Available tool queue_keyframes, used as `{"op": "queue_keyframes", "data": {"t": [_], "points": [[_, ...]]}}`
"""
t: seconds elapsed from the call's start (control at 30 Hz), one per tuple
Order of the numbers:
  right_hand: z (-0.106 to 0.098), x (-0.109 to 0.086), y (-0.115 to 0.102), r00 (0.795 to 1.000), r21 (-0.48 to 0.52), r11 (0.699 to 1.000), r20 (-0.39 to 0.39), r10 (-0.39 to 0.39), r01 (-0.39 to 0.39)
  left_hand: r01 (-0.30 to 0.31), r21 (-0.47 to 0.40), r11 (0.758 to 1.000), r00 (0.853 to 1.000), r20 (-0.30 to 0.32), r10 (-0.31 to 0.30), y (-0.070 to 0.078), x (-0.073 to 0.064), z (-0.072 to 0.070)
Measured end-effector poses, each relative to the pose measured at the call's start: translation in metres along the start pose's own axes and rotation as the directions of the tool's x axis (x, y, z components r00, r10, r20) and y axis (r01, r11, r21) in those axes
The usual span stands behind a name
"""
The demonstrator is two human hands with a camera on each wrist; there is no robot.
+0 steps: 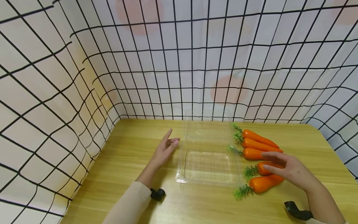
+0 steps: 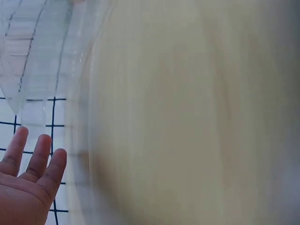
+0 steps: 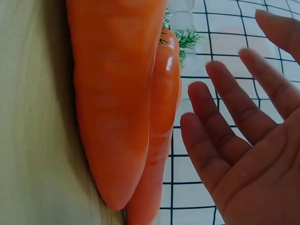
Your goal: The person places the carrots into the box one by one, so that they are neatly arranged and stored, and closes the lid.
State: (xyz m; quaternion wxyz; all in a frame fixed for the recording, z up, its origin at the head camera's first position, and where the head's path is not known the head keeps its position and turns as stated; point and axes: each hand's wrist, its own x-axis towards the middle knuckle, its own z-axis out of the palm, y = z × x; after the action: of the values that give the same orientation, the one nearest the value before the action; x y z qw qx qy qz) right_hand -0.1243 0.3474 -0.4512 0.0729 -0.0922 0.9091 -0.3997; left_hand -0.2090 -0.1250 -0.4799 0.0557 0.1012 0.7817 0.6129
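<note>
My left hand [image 1: 163,151] is held with fingers extended just left of a clear plastic clamshell box [image 1: 208,166], nothing in its grasp. The box lies opened flat, its lid [image 1: 208,129] folded back toward the grid wall. Over the carrots on the right hovers my right hand [image 1: 293,169], fingers spread and palm free in the right wrist view. Several orange carrots with green tops lie in a loose column. The nearest carrot [image 1: 264,184] and the one behind it, a partly covered carrot [image 1: 264,168], are below the right hand; the far carrot [image 1: 260,138] lies at the back.
Beneath everything is a wood-grain table [image 1: 134,137]. A white cloth with a black grid [image 1: 167,62] rises behind it and at both sides. Black wrist mounts [image 1: 158,194] are worn on both forearms.
</note>
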Motion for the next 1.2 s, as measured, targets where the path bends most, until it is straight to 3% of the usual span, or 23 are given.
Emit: {"op": "queue_keyframes", "data": {"t": [0.2, 0.3, 0.57, 0.73, 0.83, 1.0, 1.2], "points": [[0.001, -0.006, -0.001, 0.998, -0.037, 0.999, 0.066, 0.015, -0.012, -0.008, -0.097, 0.995, 1.000, 0.010, 0.009, -0.002, -0.001, 0.012], [0.001, -0.008, 0.001, 0.992, -0.001, 1.000, 0.121, 0.022, -0.021, -0.004, -0.142, 0.990, 1.000, 0.018, 0.006, -0.003, -0.002, 0.019], [0.004, -0.010, 0.009, 0.958, 0.142, 0.990, 0.280, -0.061, 0.021, 0.016, -0.231, 0.973, 1.000, 0.000, -0.016, -0.011, -0.001, 0.034], [0.006, -0.009, 0.007, 0.952, 0.090, 0.996, 0.307, -0.009, -0.019, 0.024, -0.272, 0.962, 0.999, -0.018, -0.030, -0.013, -0.001, 0.040], [0.008, -0.009, 0.004, 0.954, 0.004, 1.000, 0.301, 0.006, -0.008, 0.026, -0.342, 0.939, 0.999, -0.017, -0.034, -0.013, 0.000, 0.044], [0.012, -0.008, -0.001, 0.951, -0.114, 0.993, 0.300, 0.075, -0.042, 0.041, -0.478, 0.877, 0.998, -0.026, -0.061, -0.017, 0.000, 0.052], [0.015, -0.006, -0.003, 0.930, -0.115, 0.987, 0.337, 0.146, -0.113, 0.016, -0.514, 0.858, 0.997, -0.054, -0.050, -0.020, 0.000, 0.057]]}}
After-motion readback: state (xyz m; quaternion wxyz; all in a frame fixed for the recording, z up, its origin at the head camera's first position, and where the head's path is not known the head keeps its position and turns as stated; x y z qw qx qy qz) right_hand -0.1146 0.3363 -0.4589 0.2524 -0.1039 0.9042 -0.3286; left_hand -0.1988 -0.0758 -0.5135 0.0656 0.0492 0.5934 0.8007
